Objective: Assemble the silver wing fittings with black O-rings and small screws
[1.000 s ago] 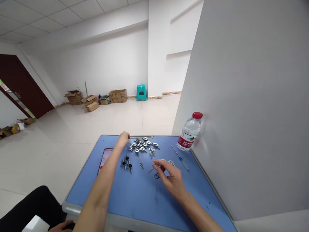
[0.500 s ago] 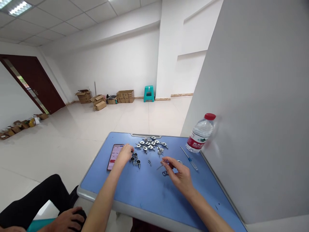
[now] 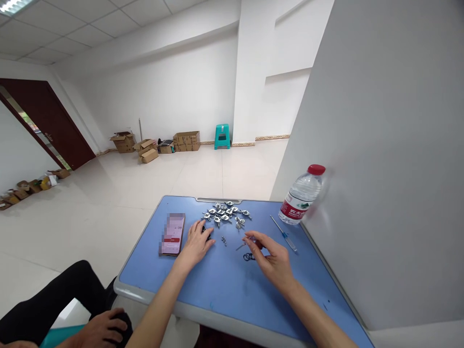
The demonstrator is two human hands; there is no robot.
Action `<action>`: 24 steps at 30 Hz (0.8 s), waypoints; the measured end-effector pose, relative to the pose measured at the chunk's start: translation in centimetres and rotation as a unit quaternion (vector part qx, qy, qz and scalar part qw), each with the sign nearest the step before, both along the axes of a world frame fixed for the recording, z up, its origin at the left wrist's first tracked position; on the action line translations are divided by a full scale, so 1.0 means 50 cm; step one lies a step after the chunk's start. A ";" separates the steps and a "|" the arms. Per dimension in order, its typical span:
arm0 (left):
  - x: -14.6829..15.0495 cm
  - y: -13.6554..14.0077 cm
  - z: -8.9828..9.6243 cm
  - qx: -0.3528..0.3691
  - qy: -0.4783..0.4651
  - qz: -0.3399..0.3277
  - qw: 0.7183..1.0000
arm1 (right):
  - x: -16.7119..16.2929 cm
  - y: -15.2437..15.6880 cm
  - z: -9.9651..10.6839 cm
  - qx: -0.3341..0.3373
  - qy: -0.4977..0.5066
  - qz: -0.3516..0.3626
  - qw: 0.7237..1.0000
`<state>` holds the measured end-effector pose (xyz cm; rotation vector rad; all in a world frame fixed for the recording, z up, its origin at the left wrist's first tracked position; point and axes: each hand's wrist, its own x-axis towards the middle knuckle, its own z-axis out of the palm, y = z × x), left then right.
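My left hand [image 3: 197,244] lies palm down on the blue table [image 3: 224,285], fingers spread. It covers most of a small group of metal parts with black round tops [image 3: 205,232]. My right hand [image 3: 271,258] is closed in a pinch on a thin metal rod [image 3: 239,247], which points down to the left; its other end is hidden by the fingers. Black rings [image 3: 248,256] lie just below those fingertips. Several tiny metal pieces [image 3: 224,240] sit between the hands. Behind them is a pile of shiny metal clamp-like parts [image 3: 224,212].
A phone [image 3: 173,234] lies left of my left hand. To the right are a screwdriver [image 3: 283,234] with a clear blue handle and a water bottle [image 3: 300,195], beside a grey panel [image 3: 380,169]. Another person's hand [image 3: 108,328] rests on a knee at lower left.
My left hand has moved right from beside the phone onto the black-topped parts, its fingers spreading over them. My right hand keeps its pinch on the rod, nearly still.
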<state>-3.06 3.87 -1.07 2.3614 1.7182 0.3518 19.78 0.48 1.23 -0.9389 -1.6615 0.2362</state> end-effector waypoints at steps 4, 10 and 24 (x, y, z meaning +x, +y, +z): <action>0.020 0.021 -0.017 0.032 0.008 0.027 0.999 | 0.001 0.002 -0.003 0.005 -0.002 0.000 1.000; 0.034 0.030 -0.028 0.089 0.008 0.055 0.994 | 0.008 0.007 -0.002 -0.005 0.001 -0.018 1.000; 0.065 -0.029 -0.004 0.259 -0.033 -0.236 0.936 | 0.031 0.020 -0.005 -0.086 0.066 -0.100 0.989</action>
